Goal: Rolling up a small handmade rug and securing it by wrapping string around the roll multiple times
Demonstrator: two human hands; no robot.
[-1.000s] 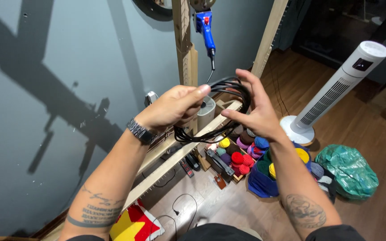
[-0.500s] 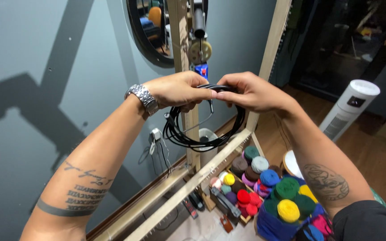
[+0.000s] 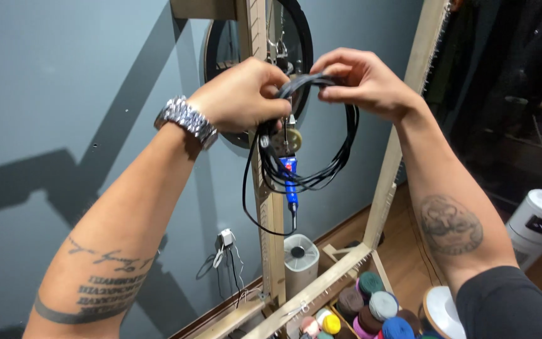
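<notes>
My left hand (image 3: 236, 97) and my right hand (image 3: 362, 81) both grip the top of a coil of black cable (image 3: 312, 147), raised in front of a wooden frame post (image 3: 271, 207). The coil's loops hang below my hands, and one loose strand droops lower beside the post. A blue tool (image 3: 291, 185) hangs on the post right behind the coil. A metal watch (image 3: 186, 120) is on my left wrist.
A round dark-rimmed mirror (image 3: 224, 56) hangs on the grey wall behind the post. A second slanted wooden post (image 3: 396, 150) stands at right. Several coloured yarn spools (image 3: 371, 307) lie on the floor, with a small white fan (image 3: 300, 257) and a white tower fan (image 3: 541, 223).
Both hands have lifted the cable coil from low by the floor up to the level of the mirror, and my view has tilted upward with them.
</notes>
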